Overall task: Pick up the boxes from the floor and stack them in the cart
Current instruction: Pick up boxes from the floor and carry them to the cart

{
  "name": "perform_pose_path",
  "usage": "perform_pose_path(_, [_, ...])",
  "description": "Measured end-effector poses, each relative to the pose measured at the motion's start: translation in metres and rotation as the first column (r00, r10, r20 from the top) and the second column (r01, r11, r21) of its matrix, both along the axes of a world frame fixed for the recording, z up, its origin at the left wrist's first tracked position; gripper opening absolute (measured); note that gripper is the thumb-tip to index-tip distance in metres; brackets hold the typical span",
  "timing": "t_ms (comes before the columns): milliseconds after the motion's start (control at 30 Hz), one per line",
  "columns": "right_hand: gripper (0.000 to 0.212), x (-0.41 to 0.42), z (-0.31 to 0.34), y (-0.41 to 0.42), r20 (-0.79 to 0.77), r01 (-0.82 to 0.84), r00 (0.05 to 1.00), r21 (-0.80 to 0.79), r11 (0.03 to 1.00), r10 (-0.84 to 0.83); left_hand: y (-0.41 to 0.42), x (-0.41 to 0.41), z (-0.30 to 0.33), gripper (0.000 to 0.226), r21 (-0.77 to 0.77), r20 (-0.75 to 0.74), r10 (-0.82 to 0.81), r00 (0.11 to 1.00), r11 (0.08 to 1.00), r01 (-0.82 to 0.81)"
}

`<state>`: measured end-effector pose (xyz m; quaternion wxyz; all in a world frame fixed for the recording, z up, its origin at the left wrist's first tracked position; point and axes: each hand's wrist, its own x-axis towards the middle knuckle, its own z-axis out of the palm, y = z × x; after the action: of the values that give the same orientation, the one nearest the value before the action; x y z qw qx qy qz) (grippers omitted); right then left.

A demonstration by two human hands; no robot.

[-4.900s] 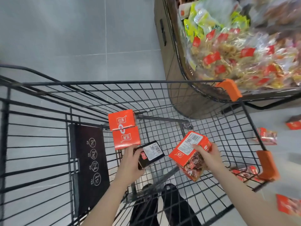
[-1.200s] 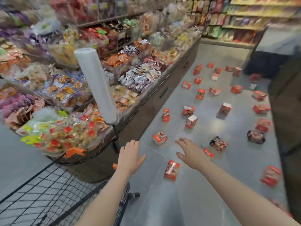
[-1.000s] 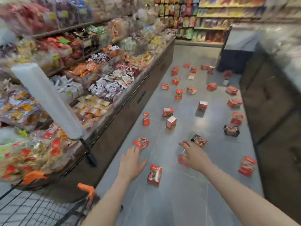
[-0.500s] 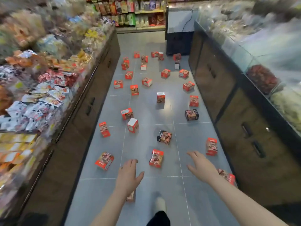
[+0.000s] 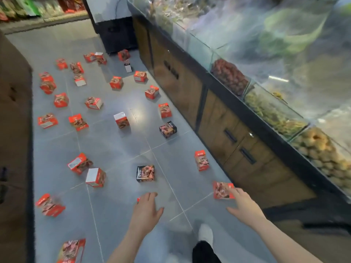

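Now reaching: right hand (image 5: 245, 205), fingers spread, nearing flat red cardboard box (image 5: 222, 189) at its fingertips; left hand (image 5: 146, 209) open, empty. Next: grasping.

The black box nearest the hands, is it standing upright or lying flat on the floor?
Lying flat: the black box shows its broad picture face upward on the floor.

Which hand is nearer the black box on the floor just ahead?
Left. The left hand hovers open just short of the black box, almost in line with it. The right hand is off to its right, fingertips at a red box near the counter.
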<state>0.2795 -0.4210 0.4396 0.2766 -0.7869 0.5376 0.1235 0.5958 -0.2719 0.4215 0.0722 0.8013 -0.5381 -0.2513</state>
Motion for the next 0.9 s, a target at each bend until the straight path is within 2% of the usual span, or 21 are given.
perform_pose_path(100, [0.070, -0.018, -0.017, -0.031, -0.045, 0.027, 0.999, 0.025, 0.999, -0.026, -0.047, -0.005, -0.016, 0.069, 0.005, -0.018, -0.071, 0.997, 0.997, 0.071])
perform_pose_path(167, [0.076, -0.028, -0.035, -0.052, -0.081, 0.045, 0.996, 0.078, 0.996, -0.039, -0.078, -0.008, -0.031, 0.059, 0.038, -0.026, -0.102, 0.994, 0.994, 0.103])
perform_pose_path(200, [0.079, -0.032, -0.045, -0.063, -0.088, 0.052, 0.995, 0.099, 0.994, -0.044, -0.093, -0.010, -0.040, 0.056, 0.041, -0.036, -0.100, 0.994, 0.994, 0.101])
perform_pose_path(333, [0.087, -0.042, -0.106, -0.123, -0.078, 0.054, 0.996, 0.176, 0.983, -0.041, -0.161, -0.015, -0.088, 0.071, 0.055, -0.081, -0.072, 0.994, 0.996, 0.077])
perform_pose_path(433, [0.090, -0.043, -0.155, -0.165, -0.116, 0.044, 0.993, 0.264, 0.963, -0.013, -0.204, -0.018, -0.129, 0.070, 0.091, -0.092, -0.044, 0.995, 0.995, 0.052])
perform_pose_path(533, [0.090, -0.041, -0.206, -0.193, -0.130, 0.040, 0.991, 0.270, 0.962, -0.005, -0.242, -0.029, -0.169, 0.069, 0.092, -0.105, -0.044, 0.993, 0.994, 0.054])
perform_pose_path(733, [0.088, -0.030, -0.335, -0.225, -0.191, -0.063, 0.975, 0.261, 0.963, 0.116, -0.286, -0.049, -0.295, 0.054, 0.156, -0.153, -0.089, 0.984, 0.981, 0.113])
perform_pose_path(900, [0.106, -0.033, -0.471, -0.235, -0.192, -0.082, 0.973, 0.226, 0.971, 0.127, -0.279, -0.063, -0.429, 0.052, 0.232, -0.237, -0.077, 0.968, 0.963, 0.134])
